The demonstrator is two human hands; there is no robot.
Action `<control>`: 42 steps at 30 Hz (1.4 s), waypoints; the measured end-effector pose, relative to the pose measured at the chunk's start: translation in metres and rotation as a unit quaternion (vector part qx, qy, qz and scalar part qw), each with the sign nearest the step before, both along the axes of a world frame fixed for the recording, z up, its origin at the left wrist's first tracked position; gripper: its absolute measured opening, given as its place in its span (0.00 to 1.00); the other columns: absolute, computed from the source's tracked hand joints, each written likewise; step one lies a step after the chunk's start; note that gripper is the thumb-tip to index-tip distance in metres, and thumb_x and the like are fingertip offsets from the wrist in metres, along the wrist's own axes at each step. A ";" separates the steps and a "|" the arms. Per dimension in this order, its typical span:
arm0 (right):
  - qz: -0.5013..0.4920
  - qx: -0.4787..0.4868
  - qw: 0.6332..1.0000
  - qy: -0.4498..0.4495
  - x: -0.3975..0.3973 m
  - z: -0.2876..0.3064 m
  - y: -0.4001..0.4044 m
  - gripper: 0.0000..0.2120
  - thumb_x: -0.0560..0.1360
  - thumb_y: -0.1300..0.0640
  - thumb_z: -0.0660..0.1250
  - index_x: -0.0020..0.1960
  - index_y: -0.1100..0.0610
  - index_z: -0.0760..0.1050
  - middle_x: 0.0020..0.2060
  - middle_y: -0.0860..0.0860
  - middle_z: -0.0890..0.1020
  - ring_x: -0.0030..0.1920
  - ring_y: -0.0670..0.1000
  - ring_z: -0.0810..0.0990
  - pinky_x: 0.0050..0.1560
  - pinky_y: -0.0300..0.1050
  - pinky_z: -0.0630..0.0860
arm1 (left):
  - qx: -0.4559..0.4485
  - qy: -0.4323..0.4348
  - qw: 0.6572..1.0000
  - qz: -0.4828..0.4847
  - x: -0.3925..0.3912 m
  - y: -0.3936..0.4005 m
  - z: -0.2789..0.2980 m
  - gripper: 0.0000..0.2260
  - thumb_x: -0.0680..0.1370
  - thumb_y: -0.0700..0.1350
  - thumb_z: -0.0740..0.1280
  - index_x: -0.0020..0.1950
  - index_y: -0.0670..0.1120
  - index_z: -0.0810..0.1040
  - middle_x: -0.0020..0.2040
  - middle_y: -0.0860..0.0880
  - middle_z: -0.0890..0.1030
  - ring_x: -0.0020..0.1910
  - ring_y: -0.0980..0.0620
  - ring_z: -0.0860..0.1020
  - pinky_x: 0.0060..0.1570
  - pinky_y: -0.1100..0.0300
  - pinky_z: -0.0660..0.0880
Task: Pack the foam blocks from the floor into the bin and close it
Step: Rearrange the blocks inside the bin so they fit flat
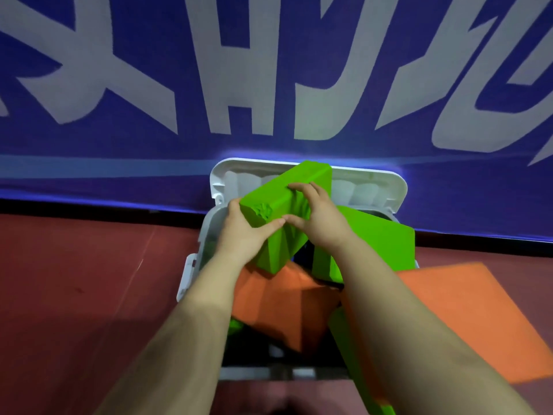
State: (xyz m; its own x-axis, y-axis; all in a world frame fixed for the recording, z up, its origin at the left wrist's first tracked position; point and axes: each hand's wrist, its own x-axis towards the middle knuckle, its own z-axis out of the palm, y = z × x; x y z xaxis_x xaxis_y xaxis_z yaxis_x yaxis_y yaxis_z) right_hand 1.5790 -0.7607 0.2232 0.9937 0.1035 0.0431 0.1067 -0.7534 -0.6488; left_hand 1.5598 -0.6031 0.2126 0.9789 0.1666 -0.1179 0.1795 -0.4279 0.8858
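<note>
A white bin (pixel 206 232) stands open on the red floor, its lid (pixel 371 187) leaning back against the wall. Both hands hold one green foam block (pixel 302 184) tilted over the bin's far end. My left hand (pixel 242 232) grips its near left corner, which is torn. Over the block's right side lies my right hand (pixel 317 217), fingers spread on top. Inside the bin sit an orange block (pixel 281 298) and another green block (pixel 380 238). A large orange block (pixel 478 319) leans over the bin's right edge.
A blue wall banner (pixel 269 70) with big white lettering rises right behind the bin. Red floor (pixel 89 280) stretches out to the left. More green foam (pixel 344 330) shows under my right forearm at the bin's near right.
</note>
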 end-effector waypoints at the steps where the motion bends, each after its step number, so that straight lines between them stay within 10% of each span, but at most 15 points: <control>1: 0.003 0.010 1.000 -0.006 0.001 0.002 0.002 0.31 0.71 0.49 0.71 0.71 0.48 0.64 0.73 0.58 0.60 0.74 0.54 0.60 0.70 0.47 0.63 | -0.005 -0.017 1.000 0.013 -0.001 0.003 0.003 0.33 0.64 0.56 0.77 0.64 0.48 0.68 0.59 0.49 0.79 0.58 0.49 0.78 0.53 0.59 0.73; 11: -0.096 0.110 0.989 -0.037 0.010 0.049 0.018 0.48 0.65 0.37 0.71 0.77 0.48 0.50 0.76 0.55 0.55 0.77 0.52 0.52 0.75 0.50 0.54 | -0.124 -0.098 0.985 0.063 0.010 0.077 0.071 0.28 0.56 0.62 0.72 0.53 0.54 0.76 0.51 0.52 0.83 0.52 0.51 0.81 0.60 0.47 0.75; 16: -0.148 0.114 0.980 -0.068 -0.008 0.082 -0.008 0.49 0.61 0.35 0.73 0.75 0.44 0.54 0.69 0.53 0.64 0.71 0.53 0.63 0.72 0.48 0.61 | -0.183 -0.090 0.979 0.024 0.003 0.059 0.091 0.19 0.68 0.53 0.71 0.57 0.52 0.74 0.44 0.51 0.80 0.42 0.51 0.77 0.42 0.54 0.72; 19: -0.203 0.042 0.976 -0.066 -0.030 0.096 -0.039 0.48 0.60 0.31 0.71 0.74 0.43 0.58 0.68 0.54 0.66 0.71 0.55 0.63 0.71 0.51 0.60 | -0.183 -0.053 0.981 -0.022 -0.004 0.027 0.092 0.12 0.68 0.56 0.66 0.48 0.53 0.76 0.47 0.50 0.80 0.47 0.50 0.77 0.50 0.54 0.70; 30: -0.369 -0.096 0.923 0.060 -0.159 0.108 -0.176 0.46 0.58 0.27 0.68 0.72 0.41 0.60 0.68 0.55 0.67 0.69 0.59 0.65 0.67 0.56 0.63 | -0.096 0.092 0.959 -0.249 -0.038 -0.119 0.072 0.30 0.58 0.66 0.66 0.47 0.45 0.82 0.47 0.46 0.83 0.47 0.49 0.78 0.48 0.55 0.71; 42: -0.302 -0.138 0.942 0.046 -0.151 0.094 -0.162 0.47 0.62 0.28 0.66 0.74 0.48 0.58 0.74 0.55 0.60 0.75 0.55 0.56 0.73 0.62 0.51 | -0.053 0.126 0.951 -0.276 -0.049 -0.117 0.047 0.38 0.55 0.73 0.64 0.53 0.47 0.82 0.54 0.51 0.83 0.57 0.50 0.78 0.66 0.50 0.69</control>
State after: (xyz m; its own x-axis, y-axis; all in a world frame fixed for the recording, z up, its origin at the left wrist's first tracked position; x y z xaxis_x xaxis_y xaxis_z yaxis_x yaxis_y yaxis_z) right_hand 1.4285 -0.9226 0.3168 0.8727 -0.4882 0.0087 -0.4435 -0.8000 -0.4040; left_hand 1.5109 -0.7203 0.2601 0.8527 -0.3905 -0.3470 0.1654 -0.4282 0.8884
